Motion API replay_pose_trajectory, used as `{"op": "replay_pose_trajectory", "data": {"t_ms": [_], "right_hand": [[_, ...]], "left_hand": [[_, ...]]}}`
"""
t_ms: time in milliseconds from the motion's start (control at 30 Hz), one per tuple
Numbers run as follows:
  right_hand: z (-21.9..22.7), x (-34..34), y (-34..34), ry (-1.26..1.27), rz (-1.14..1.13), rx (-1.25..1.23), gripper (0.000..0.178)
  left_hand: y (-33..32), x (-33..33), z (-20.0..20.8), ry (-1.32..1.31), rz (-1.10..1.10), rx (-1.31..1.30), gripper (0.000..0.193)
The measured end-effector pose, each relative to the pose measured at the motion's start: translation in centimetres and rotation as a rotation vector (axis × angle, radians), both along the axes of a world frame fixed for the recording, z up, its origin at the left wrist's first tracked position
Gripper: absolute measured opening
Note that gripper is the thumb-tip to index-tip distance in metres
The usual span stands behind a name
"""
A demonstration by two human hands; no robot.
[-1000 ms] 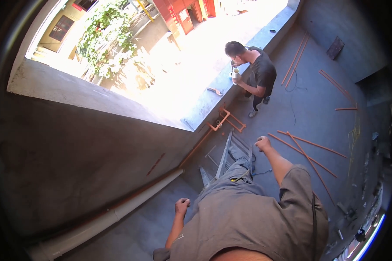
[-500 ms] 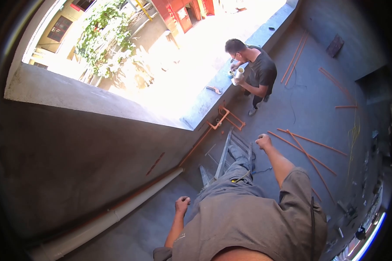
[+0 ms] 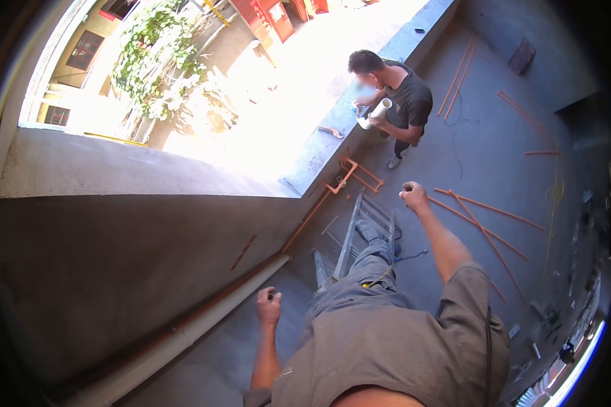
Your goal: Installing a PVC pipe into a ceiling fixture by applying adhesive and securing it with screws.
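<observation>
My left hand (image 3: 269,306) is raised above the floor beside my body, its fingers curled closed with a dark spot between thumb and fingertips. My right hand (image 3: 413,195) is held out ahead with its fingers bent inward; whatever may be inside either hand is too small or hidden to make out. Between them I stand astride a metal stepladder (image 3: 349,237), one shoe showing near its top in the picture. Neither hand touches the ladder. Nearest my right hand on the floor are several orange pipes (image 3: 489,207). A white pipe (image 3: 204,325) runs along the wall base near my left hand.
Ahead, a person (image 3: 407,95) in dark clothes stands at the window ledge (image 3: 312,159), holding a white pipe fitting (image 3: 381,108). A tool with an orange handle (image 3: 331,131) lies on the ledge. An orange pipe frame (image 3: 349,173) stands by the wall. Yellow wire (image 3: 555,200) lies at right.
My left hand has risen forward and a little left. My right hand has moved slightly forward. The co-worker's white fitting has tilted, and the view has shifted slightly.
</observation>
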State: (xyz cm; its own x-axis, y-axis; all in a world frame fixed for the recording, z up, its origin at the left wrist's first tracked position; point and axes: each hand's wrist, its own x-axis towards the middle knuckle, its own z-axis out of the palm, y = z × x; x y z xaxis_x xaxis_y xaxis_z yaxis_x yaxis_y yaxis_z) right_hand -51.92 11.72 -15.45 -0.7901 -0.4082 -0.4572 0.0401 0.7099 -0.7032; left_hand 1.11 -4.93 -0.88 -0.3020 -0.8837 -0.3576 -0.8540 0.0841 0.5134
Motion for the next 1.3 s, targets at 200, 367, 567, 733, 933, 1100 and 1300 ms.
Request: {"op": "replay_pose_trajectory", "data": {"t_ms": [200,367,567,733,933,1100,1300], "right_hand": [[4.8,-3.6,-6.3,-0.005,0.036,-0.114,0.039],[5.0,-8.3,-11.2,0.179,0.123,-0.2,0.038],[8.9,-11.1,-15.4,-0.047,0.081,-0.2,0.036],[8.9,-14.0,-16.7,-0.084,0.084,-0.189,0.032],[5.9,-15.7,-18.9,-0.056,0.058,-0.133,0.03],[0.3,-17.9,-16.5,0.01,0.172,0.14,0.049],[2.0,-14.8,-17.9,0.177,0.326,0.335,0.064]], "left_hand": [[-16.1,-3.4,17.2,-0.034,-0.073,-0.919,0.049],[-25.1,-5.9,33.0,-0.205,-0.238,-1.628,0.053],[-30.9,-7.1,39.6,-0.358,-0.307,-1.839,0.054],[-31.9,-8.2,39.1,-0.294,-0.336,-1.892,0.055],[-33.7,-10.2,39.3,-0.369,-0.373,-2.039,0.056],[-35.4,-10.3,38.5,-0.379,-0.419,-2.177,0.058],[-36.9,-7.5,39.2,-0.453,-0.385,-2.18,0.058]]}}
